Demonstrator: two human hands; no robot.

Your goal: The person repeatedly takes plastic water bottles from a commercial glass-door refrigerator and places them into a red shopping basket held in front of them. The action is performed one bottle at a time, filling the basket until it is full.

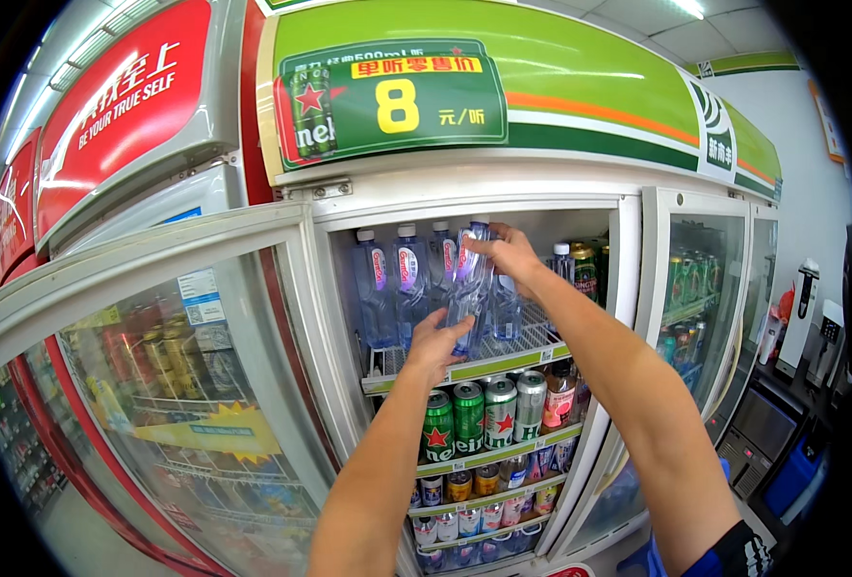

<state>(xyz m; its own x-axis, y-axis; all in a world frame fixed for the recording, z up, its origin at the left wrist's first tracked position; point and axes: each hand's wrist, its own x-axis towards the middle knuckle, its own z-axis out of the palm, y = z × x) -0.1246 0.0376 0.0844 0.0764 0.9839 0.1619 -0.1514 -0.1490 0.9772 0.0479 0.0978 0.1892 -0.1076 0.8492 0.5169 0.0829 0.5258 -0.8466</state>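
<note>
A clear plastic water bottle [467, 278] with a white cap tilts slightly at the front of the top wire shelf [530, 322]. Around its upper part, just below the cap, curl the fingers of my right hand [510, 252]. My left hand [440, 339] grips the same bottle near its base. To the left, matching bottles [411, 278] stand upright in the cooler. Another clear bottle [506, 306] stands behind, just right of the held one and partly covered by my right hand.
An open glass door [180, 404] swings out to the left. Below the bottles, green and silver beer cans [469, 418] fill a shelf, with smaller cans and bottles on lower shelves. A second glass door [703, 288] is at the right. A price sign [433, 108] hangs overhead.
</note>
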